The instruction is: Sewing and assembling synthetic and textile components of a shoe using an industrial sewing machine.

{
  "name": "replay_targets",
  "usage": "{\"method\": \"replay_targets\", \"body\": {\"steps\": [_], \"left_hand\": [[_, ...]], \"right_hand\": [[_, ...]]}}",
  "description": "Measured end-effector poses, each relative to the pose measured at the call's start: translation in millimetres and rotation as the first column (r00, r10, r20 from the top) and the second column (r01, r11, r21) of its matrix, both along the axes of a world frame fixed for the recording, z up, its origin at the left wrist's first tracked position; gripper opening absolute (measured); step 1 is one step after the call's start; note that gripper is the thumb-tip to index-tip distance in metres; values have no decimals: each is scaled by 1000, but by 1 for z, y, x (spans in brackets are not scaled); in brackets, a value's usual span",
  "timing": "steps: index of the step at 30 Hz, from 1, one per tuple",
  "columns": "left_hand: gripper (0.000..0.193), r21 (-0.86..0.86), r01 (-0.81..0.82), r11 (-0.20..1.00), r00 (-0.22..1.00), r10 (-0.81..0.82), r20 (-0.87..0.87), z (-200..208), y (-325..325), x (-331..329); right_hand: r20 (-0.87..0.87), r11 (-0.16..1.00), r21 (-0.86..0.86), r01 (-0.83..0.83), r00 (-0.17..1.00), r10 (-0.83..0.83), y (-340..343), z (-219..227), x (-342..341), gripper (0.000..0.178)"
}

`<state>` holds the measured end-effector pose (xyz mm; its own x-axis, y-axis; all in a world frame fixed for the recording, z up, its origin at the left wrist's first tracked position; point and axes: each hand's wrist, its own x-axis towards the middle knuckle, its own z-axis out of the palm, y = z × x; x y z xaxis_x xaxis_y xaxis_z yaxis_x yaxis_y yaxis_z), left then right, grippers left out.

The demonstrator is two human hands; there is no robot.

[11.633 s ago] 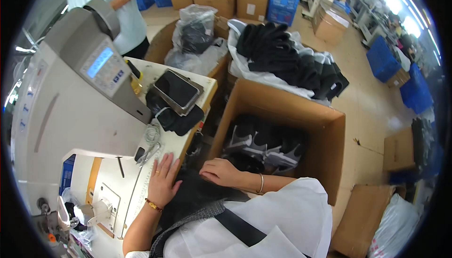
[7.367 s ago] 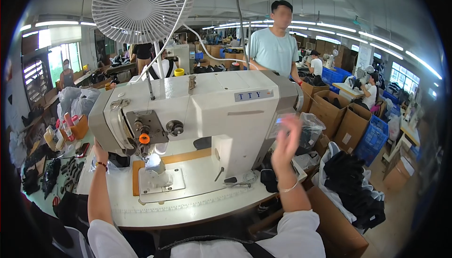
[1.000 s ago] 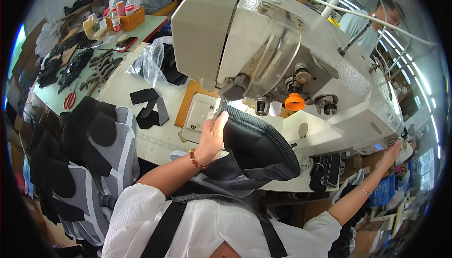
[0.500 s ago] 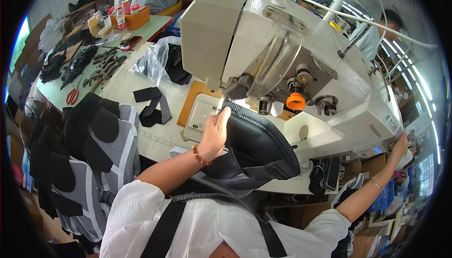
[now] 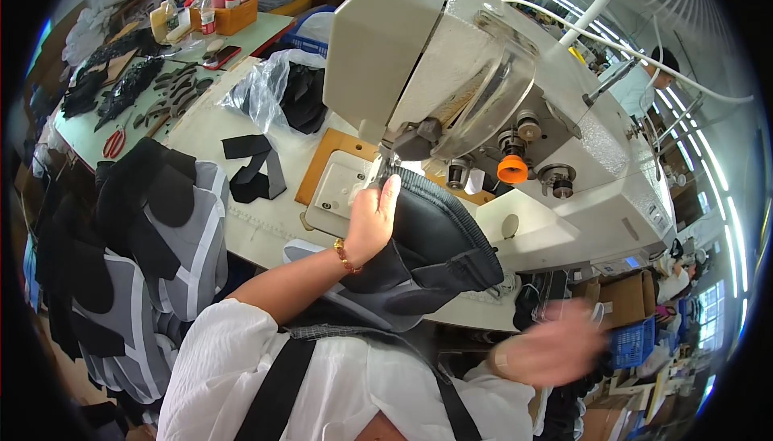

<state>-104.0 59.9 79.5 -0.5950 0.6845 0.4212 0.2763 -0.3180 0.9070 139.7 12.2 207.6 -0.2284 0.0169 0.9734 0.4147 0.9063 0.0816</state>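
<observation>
My left hand (image 5: 373,219) pinches the near-left edge of a black workpiece (image 5: 435,227) with a ribbed, gathered rim and smooth panels. Its gathered edge runs up under the head of a large beige industrial sewing machine (image 5: 386,46); the needle area is hidden behind the edge and the machine's parts. Below my hand, grey and black fabric of the workpiece hangs toward my lap. My right hand (image 5: 555,344) is off the workpiece, in the air at the lower right in front of the table edge. Motion smears its fingers.
Black and grey sewn pieces (image 5: 153,280) hang in a pile at the left. A folded black strip (image 5: 256,169) and a clear plastic bag (image 5: 270,86) lie on the table. Red-handled scissors (image 5: 115,143) rest on the green table. A blue crate (image 5: 632,344) stands at the right.
My right hand has left the right end of the machine and swung down and inward. My left hand keeps its grip on the workpiece. The view has shifted slightly.
</observation>
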Motion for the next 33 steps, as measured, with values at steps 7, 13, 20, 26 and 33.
{"method": "replay_targets", "body": {"steps": [7, 13, 20, 26, 33], "left_hand": [[62, -108, 216, 970, 928, -170, 332, -3, -2, -11], [46, -32, 492, 870, 711, -380, 592, -14, -2, -26], [47, -38, 438, 898, 786, -362, 500, -17, -10, -29], [19, 66, 433, 899, 780, -410, 472, 6, -14, -11], [17, 206, 456, 866, 684, -489, 541, 18, -17, -6]], "right_hand": [[465, 937, -138, 320, 857, -224, 58, -47, -124, 36], [444, 828, -547, 123, 881, 162, 99, -62, -114, 30], [359, 799, -601, 13, 897, 256, 122, -83, -113, 41], [283, 716, -693, -89, 880, 382, 132, -94, -104, 32], [349, 790, -599, -132, 844, 407, 132, -93, -101, 27]]}}
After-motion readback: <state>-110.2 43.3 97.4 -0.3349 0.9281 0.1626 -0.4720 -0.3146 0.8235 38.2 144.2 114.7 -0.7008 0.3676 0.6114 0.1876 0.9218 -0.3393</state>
